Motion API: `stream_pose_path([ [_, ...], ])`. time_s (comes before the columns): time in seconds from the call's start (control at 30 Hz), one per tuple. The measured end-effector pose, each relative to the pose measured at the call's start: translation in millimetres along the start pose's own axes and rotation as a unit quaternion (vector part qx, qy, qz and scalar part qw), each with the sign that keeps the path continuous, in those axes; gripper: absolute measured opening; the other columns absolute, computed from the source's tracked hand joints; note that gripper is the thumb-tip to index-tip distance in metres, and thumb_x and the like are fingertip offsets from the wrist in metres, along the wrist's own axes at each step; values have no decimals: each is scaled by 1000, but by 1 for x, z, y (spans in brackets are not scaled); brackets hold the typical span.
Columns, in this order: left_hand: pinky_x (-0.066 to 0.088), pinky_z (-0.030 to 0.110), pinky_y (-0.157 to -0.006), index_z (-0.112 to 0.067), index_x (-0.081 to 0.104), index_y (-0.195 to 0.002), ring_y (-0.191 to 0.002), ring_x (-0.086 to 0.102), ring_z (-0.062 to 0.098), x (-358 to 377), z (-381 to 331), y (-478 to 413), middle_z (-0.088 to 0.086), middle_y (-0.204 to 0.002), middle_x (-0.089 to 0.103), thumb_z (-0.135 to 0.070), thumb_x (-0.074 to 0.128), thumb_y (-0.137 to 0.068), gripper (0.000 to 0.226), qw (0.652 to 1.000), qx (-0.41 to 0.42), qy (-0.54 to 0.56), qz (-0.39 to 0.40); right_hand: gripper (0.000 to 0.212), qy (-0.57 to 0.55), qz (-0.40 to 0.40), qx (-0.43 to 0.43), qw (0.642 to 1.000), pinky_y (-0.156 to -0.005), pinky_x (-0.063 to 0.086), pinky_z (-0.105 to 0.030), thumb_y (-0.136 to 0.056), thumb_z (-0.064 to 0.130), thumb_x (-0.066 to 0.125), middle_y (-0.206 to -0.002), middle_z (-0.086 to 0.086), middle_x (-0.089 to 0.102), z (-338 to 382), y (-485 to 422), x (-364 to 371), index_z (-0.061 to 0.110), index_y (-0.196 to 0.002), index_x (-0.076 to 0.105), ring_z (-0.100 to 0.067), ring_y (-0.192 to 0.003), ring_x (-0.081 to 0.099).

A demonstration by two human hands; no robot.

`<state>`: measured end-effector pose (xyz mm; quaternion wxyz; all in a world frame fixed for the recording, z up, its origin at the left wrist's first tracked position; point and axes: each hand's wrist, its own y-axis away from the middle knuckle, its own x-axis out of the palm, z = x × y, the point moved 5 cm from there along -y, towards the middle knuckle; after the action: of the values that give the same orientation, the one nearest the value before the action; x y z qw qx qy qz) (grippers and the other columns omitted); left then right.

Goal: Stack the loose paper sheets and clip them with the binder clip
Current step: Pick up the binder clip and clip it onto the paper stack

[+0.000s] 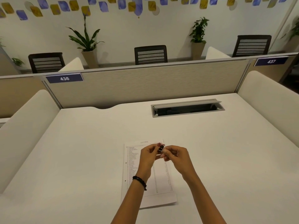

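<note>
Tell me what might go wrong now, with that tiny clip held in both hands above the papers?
1. The binder clip is small and pinched only at the fingertips of the left hand and right hand; it may slip, or snap shut on a finger.
2. The paper sheets lie unheld on the desk, and their top edges look slightly uneven, so they might get clipped crooked.

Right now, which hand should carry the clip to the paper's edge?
Probably left: left hand and right hand both pinch the binder clip, but the left sits nearer the top of the sheets.
</note>
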<state>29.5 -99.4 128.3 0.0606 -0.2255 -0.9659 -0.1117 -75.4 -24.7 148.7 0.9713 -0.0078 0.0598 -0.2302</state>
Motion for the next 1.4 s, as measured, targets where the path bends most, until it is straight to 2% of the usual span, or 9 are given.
stream_pose_path([
  [0.17, 57, 21, -65, -21, 74, -89, -82, 72, 18, 6, 5, 3, 4, -84, 76, -31, 51, -93, 26, 999, 2, -20, 32, 3, 7, -45, 7, 999, -60, 55, -19, -87, 12, 60, -67, -7, 73, -8, -4, -3, 11, -89, 62, -13, -61, 68],
  [0.3, 59, 25, -71, -23, 74, -94, -86, 71, 16, 7, 10, 6, 2, -85, 76, -38, 44, -95, 34, 999, 8, -24, 41, 14, 9, -48, 22, 999, -61, 54, -15, -87, 15, 60, -71, -9, 73, -16, -8, -2, 16, -101, 59, -8, -62, 68],
  [0.53, 57, 21, -67, -31, 73, -87, -81, 71, 17, -2, 13, 3, 3, -82, 75, -22, 54, -92, 21, 995, 70, -69, 13, 13, 5, -32, 32, 999, -57, 54, -17, -85, 10, 62, -67, 0, 73, -27, -14, 5, 14, -96, 69, -10, -63, 68],
  [0.67, 58, 22, -65, -28, 71, -91, -83, 71, 15, -13, 18, -2, 1, -87, 75, -20, 55, -92, 19, 994, 82, -64, -37, 16, 38, -43, 35, 998, -61, 56, -21, -84, 20, 65, -85, 2, 68, -32, -20, 12, 19, -100, 69, -14, -76, 66],
  [0.83, 53, 14, -60, -28, 72, -90, -83, 65, 8, -28, 20, -12, 1, -98, 68, -25, 59, -89, 13, 992, 64, -73, -76, 19, 2, -14, 67, 998, -66, 57, -21, -82, 22, 68, -93, 2, 70, -41, -28, 22, 20, -101, 68, -16, -85, 67],
  [1.07, 51, 12, -57, -35, 70, -82, -66, 64, 0, -47, 37, -22, -8, -83, 72, -21, 58, -90, 19, 995, 1, -64, -75, 16, -9, 26, 103, 994, -71, 57, -20, -78, 23, 73, -87, 0, 73, -68, -40, 41, 18, -92, 68, -12, -78, 70],
  [1.17, 52, 17, -60, -28, 68, -91, -81, 66, 9, -64, 42, -28, -2, -92, 71, -18, 57, -90, 15, 991, 2, -97, -97, 17, -18, 31, 111, 993, -70, 57, -21, -77, 19, 74, -85, -6, 73, -81, -48, 45, 13, -92, 69, -15, -76, 71],
  [1.27, 47, 19, -72, -20, 63, -102, -93, 58, 19, -97, 49, -38, 5, -106, 60, -17, 59, -89, 14, 965, 9, -186, -186, 17, -13, 1, 121, 993, -74, 57, -23, -78, 14, 72, -88, -10, 72, -97, -58, 43, 12, -95, 69, -18, -80, 70],
  [1.4, 42, 31, -94, -5, 50, -124, -116, 45, 26, -136, 62, -52, 16, -123, 44, -20, 62, -87, 41, 913, -28, -326, -243, 16, 9, -17, 108, 994, -71, 52, -12, -78, 15, 71, -88, 1, 71, -113, -66, 49, 19, -94, 68, -12, -81, 67],
])
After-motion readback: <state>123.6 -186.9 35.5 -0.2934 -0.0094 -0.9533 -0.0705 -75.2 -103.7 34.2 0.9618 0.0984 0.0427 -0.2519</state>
